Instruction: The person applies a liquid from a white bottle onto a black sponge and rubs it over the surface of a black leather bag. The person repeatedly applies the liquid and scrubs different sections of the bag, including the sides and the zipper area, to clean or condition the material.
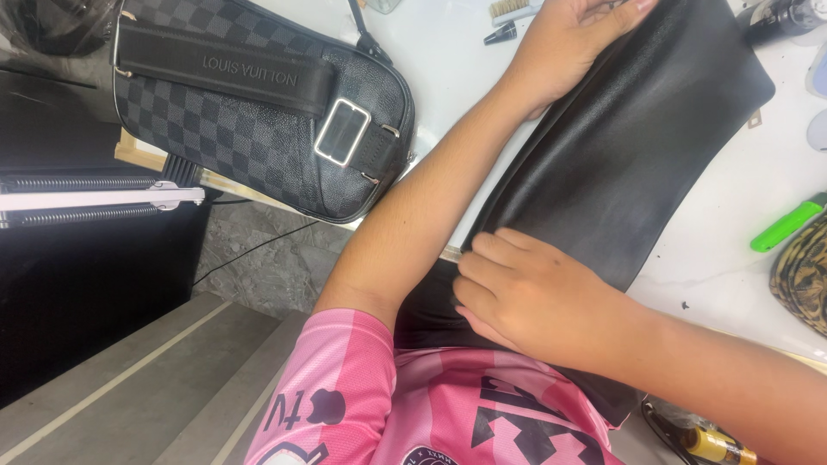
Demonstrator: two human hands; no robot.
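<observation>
- A large sheet of smooth black leather (620,146) lies across a white worktable (732,250), its near end hanging over the table edge toward the person's lap.
- The left hand (573,39) reaches far forward on a straightened arm, palm down, fingers spread flat on the sheet's far end near the top of the view.
- The right hand (530,293) sits close to the body, wrist bent, fingers loosely curled with their tips pressing on the sheet's near fold; neither hand closes around the leather.
- The leather runs between the 2 hands, touching both.
- A checkered dark grey bag (258,103) with a black strap and metal buckle rests to the left, just beside the left forearm.
- A green marker (786,224) lies on the table to the right, apart from the sheet.
- The person wears a pink patterned shirt (405,405).
</observation>
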